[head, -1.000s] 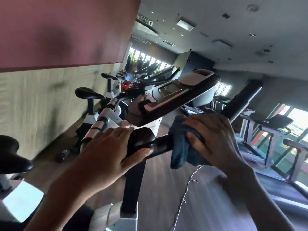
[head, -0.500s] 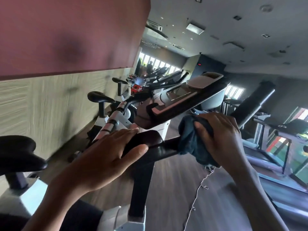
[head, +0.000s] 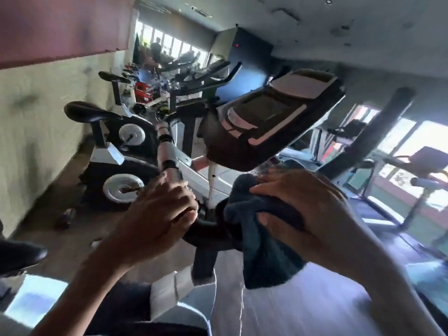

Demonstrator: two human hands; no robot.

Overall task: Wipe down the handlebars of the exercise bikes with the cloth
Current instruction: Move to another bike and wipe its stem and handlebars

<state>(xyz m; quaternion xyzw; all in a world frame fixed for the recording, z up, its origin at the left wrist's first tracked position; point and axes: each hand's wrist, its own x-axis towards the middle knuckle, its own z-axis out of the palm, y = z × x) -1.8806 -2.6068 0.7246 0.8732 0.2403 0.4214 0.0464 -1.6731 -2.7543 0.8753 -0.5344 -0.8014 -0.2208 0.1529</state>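
Note:
The black handlebar [head: 206, 232] of the nearest exercise bike crosses the middle of the head view, under the bike's tilted console [head: 271, 122]. My left hand [head: 155, 214] is curled round the handlebar's left part, where a silver and black banded grip [head: 169, 158] rises away. My right hand [head: 308, 209] grips a dark blue cloth [head: 264, 258] wrapped over the bar to the right of the stem; the cloth's loose end hangs below. The bar's right arm [head: 368, 139] rises black beyond my right hand.
A second bike [head: 121, 166] with black saddle stands left by the wall, more bikes in a row behind it. Treadmills [head: 412, 214] stand at the right by bright windows. A black saddle [head: 19, 255] juts in at the lower left. A person stands far back.
The view has swung and moved closer to the bike. My right hand with the cloth has slid left along the bar toward the stem, and my left hand has curled tighter round the bar.

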